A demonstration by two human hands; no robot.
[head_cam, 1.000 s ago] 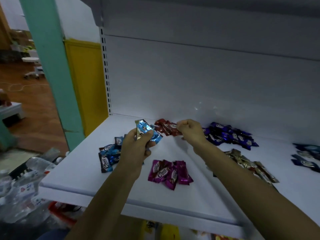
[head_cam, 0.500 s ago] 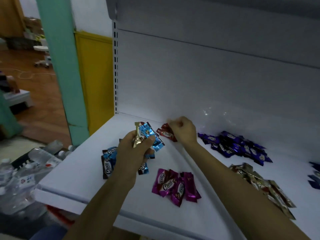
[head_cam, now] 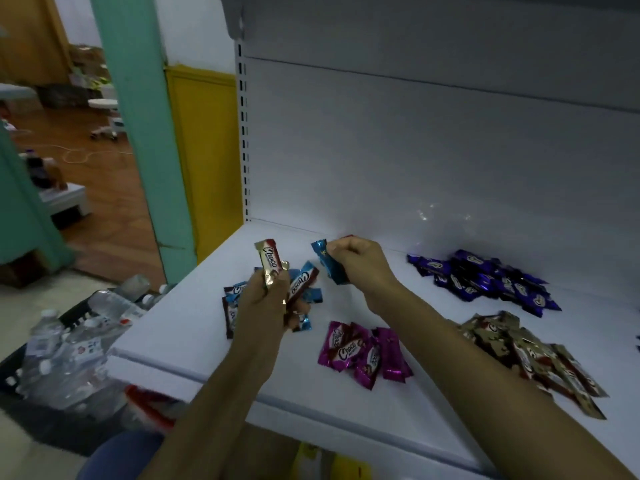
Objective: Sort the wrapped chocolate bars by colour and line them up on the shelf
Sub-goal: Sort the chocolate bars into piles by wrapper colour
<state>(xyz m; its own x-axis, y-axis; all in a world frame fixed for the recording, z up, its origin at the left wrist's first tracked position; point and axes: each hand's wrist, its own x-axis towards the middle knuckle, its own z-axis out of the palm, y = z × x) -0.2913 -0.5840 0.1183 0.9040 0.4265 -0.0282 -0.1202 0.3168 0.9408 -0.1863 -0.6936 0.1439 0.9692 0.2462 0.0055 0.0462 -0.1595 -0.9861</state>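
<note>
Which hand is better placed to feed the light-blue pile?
Likely left: the left hand is right over the light-blue pile, gripping a light-blue bar; the right hand is farther off.

The left hand (head_cam: 266, 306), right hand (head_cam: 358, 263) and forearms are bare; blue cloth (head_cam: 121, 457) shows below.

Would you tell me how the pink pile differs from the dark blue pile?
The pink pile lies nearer the front of the shelf; the dark blue pile lies farther back. The pink pile holds few bars; the dark blue pile holds more and spreads wider. Both are loose heaps, not rows.
</note>
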